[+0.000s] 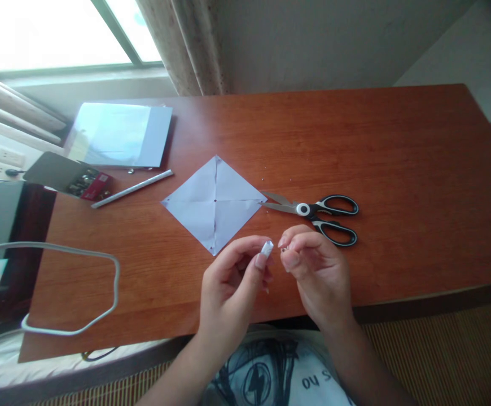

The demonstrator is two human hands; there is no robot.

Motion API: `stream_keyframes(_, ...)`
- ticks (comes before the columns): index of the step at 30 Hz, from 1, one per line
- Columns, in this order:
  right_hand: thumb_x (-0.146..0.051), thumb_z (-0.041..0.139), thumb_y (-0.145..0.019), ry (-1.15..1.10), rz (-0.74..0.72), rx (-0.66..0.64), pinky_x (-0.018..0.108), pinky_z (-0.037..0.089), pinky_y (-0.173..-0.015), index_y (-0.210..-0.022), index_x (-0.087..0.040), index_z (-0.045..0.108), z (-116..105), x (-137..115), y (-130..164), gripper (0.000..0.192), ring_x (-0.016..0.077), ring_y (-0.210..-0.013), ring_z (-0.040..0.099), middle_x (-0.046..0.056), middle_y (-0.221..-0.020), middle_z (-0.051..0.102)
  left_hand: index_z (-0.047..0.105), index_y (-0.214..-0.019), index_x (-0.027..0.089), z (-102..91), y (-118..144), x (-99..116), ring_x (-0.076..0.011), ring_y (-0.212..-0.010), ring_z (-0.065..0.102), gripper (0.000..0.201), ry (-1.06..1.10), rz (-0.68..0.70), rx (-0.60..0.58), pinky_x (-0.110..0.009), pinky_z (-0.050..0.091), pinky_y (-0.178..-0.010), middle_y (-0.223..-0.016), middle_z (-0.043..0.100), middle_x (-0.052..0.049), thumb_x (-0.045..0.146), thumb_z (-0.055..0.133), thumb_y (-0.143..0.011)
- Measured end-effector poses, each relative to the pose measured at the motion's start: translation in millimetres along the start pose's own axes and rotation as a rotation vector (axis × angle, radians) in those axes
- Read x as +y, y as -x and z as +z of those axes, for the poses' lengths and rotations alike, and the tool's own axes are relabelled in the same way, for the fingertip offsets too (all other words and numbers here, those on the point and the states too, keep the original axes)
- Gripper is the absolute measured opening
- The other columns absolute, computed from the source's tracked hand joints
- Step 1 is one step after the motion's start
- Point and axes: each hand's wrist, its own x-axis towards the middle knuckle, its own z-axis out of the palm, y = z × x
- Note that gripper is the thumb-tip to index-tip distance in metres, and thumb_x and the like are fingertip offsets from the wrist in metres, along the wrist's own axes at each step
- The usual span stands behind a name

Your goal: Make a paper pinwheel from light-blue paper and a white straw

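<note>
— What is held by the fingers?

— A small white piece of paper (267, 247) is pinched between thumb and forefinger of the left hand (232, 282). The fingers of the right hand (313, 265) are closed around something tiny and metallic, too small to be made out. Both hands are raised just above the near edge of the bench (398, 158), their tips nearly touching.

— And what is seen beyond them?

— A white paper square (214, 203), creased in a cross, is laid corner-on just behind the hands. Black-handled scissors (317, 217) are placed just to its right, blades pointed at the square's corner. Farther left, a slim silver stick (132, 189), an open small box (70, 177), a glossy sheet (121, 135) and a looped white cable (80, 282) are found.
</note>
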Motion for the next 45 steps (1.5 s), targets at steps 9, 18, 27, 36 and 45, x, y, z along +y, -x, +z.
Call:
stream_keyframes(9, -0.012, 0.07, -0.092, 0.028, -0.001, -0.063, 0.025, 0.051, -0.074, -0.087, -0.024, 0.067, 2, -4, -1, 0.012, 0.0129, -0.084, 0.061, -0.001, -0.088, 0.065, 0.078, -0.085, 0.02, -5.5, -7, 3, -0.0061, -0.059, 0.061, 0.01, 0.26, -0.151, -0.071, -0.013, 0.051, -0.054, -0.075, 0.068, 0.001, 0.029, 0.082, -0.084)
stream_keyframes(18, -0.015, 0.071, -0.091, 0.066, 0.006, -0.099, 0.027, 0.052, -0.075, -0.085, -0.024, 0.066, 2, -7, 0, 0.012, 0.0148, -0.082, 0.061, 0.0, -0.086, 0.065, 0.075, -0.08, 0.015, -7.2, -11, 9, -0.0077, -0.06, 0.062, 0.013, 0.372, -0.179, -0.102, -0.016, 0.051, -0.054, -0.077, 0.065, -0.001, 0.027, 0.079, -0.085)
stream_keyframes(27, -0.015, 0.075, -0.089, 0.005, 0.051, -0.05, 0.027, 0.056, -0.076, -0.09, -0.025, 0.07, 3, -7, 0, 0.011, 0.0151, -0.082, 0.066, 0.0, -0.085, 0.069, 0.073, -0.1, 0.02, -2.8, -6, 5, -0.0068, -0.056, 0.058, 0.014, 0.28, -0.117, -0.013, -0.013, 0.047, -0.048, -0.075, 0.066, 0.001, 0.031, 0.074, -0.09)
stream_keyframes(36, -0.015, 0.077, -0.087, 0.0, 0.009, -0.021, 0.028, 0.057, -0.073, -0.089, -0.027, 0.076, 0, -2, -1, 0.012, 0.0157, -0.079, 0.068, 0.0, -0.083, 0.074, 0.075, -0.097, 0.023, -6.9, -4, -2, -0.0083, -0.059, 0.059, 0.011, 0.166, 0.089, -0.041, -0.015, 0.047, -0.046, -0.081, 0.067, -0.001, 0.023, 0.078, -0.086)
stream_keyframes(45, -0.022, 0.066, -0.097, -0.058, 0.005, -0.062, 0.034, 0.056, -0.078, -0.097, -0.025, 0.07, -6, -33, 0, 0.004, 0.0173, -0.082, 0.061, 0.002, -0.084, 0.062, 0.077, -0.091, 0.02, -6.5, -1, 11, -0.015, -0.072, 0.068, 0.014, -0.358, 0.412, -0.051, -0.023, 0.054, -0.061, -0.082, 0.074, -0.005, 0.01, 0.078, -0.082)
